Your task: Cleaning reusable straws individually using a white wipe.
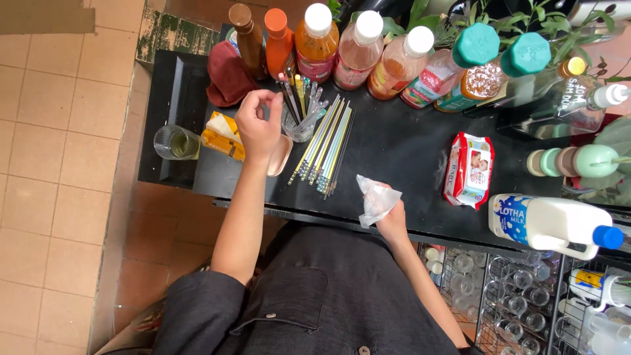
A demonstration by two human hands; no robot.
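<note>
One camera sits on the person's head and looks almost straight down, close over a black counter (407, 164). The person's dark shirt (309, 302) fills the bottom of the frame; bottles (358, 49) line the far top edge. Tiled floor (52, 164) shows at left, a glass rack (519, 302) lower right.

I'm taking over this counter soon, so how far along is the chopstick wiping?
Looks done: a row of chopsticks lies side by side on the black counter. In hand: the right hand grips a crumpled white wipe, while the left hand reaches at the clear cup. Left: several sticks standing in that cup.
</note>
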